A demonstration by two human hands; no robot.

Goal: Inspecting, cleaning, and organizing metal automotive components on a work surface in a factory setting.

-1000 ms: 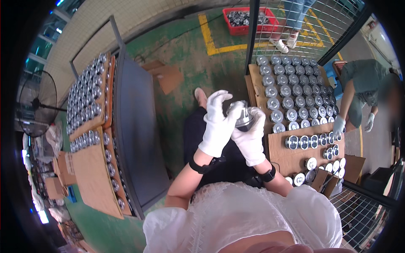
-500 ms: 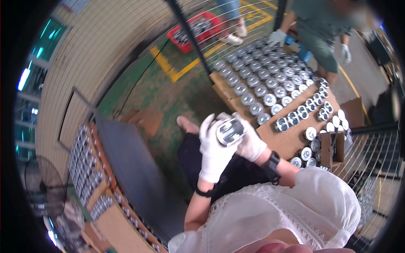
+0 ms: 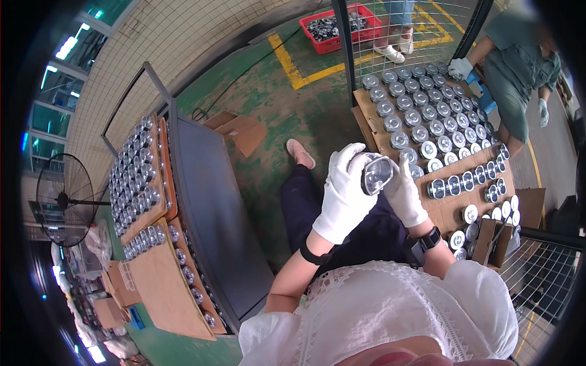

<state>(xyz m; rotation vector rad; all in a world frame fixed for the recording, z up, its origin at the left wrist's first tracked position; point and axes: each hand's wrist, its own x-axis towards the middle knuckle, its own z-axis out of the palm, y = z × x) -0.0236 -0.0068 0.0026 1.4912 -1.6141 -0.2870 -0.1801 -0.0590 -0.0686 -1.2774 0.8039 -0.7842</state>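
From where I stand, the shiny silver, hollow metal part (image 3: 376,174) is up in front of the person's lap, clear of any table, tilted so its open side turns toward the face, which seems a hold for looking inside. The white-gloved left hand (image 3: 347,196) grasps it, fingers wrapped around its left side; the white-gloved right hand (image 3: 405,194) is right beside its other side, fingers partly bent, though whether they press on it I can't tell. The white gloves probably keep skin marks off the metal. Just to the right, round silver parts (image 3: 412,117) stand in close rows, likely so they are easy to count, and a brown cardboard sheet (image 3: 442,208), perhaps as padding, carries a line of hollow silver parts (image 3: 453,185) with their openings showing. Near its corner is a small open brown cardboard box (image 3: 486,239), its contents hidden from me. On the left, a grey metal cart (image 3: 213,213) bears more silver parts (image 3: 146,172) in rows. Farther off, a red rectangular plastic basket (image 3: 328,46) sits on the green floor (image 3: 268,73), filled with jumbled dark and silver metal pieces (image 3: 336,28). Beyond the rows, a co-worker's gloved hand (image 3: 459,68) rests at their far corner.
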